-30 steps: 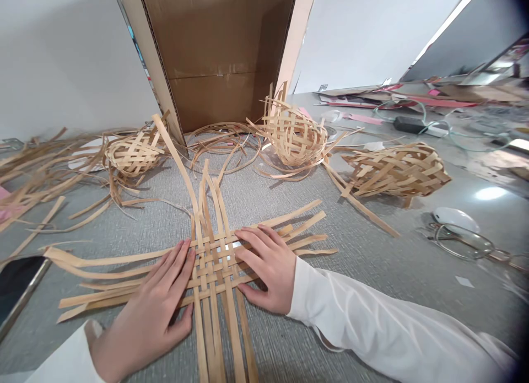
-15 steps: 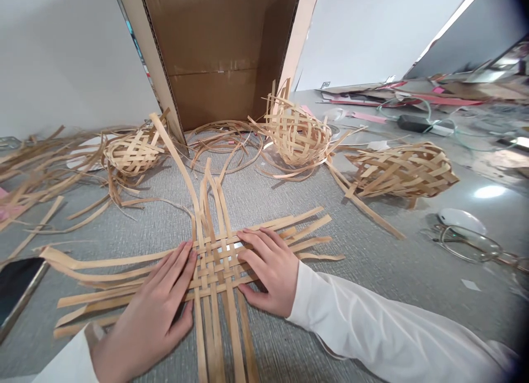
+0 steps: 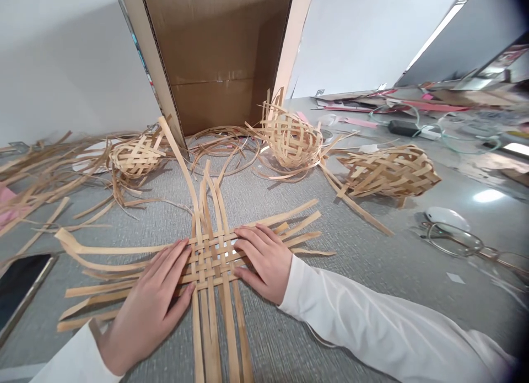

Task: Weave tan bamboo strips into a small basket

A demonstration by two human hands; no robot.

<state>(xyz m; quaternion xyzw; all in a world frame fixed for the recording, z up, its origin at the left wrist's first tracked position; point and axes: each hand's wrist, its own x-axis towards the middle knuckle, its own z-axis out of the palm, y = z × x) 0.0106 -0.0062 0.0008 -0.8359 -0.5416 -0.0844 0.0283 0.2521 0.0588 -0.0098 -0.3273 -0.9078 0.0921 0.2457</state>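
A flat woven mat of bamboo strips (image 3: 212,259) lies on the grey table, its loose ends spreading out in a cross. My left hand (image 3: 155,297) rests flat on the strips at the mat's left side, fingers stretched out and together. On the right side my right hand (image 3: 263,259) presses down on the weave, fingers extended flat. Neither hand grips anything. One long strip (image 3: 177,157) curves upward from the mat toward the box.
An open cardboard box (image 3: 215,58) stands behind the mat. Three part-woven baskets sit beyond: left (image 3: 134,157), middle (image 3: 291,138), right (image 3: 388,171). Loose strips (image 3: 37,173) litter the left. A phone (image 3: 20,286) lies at the left edge, glasses (image 3: 454,242) at the right.
Both hands stay flat on the weave, almost unmoved. The view has shifted slightly, so the mat sits a little lower and closer.
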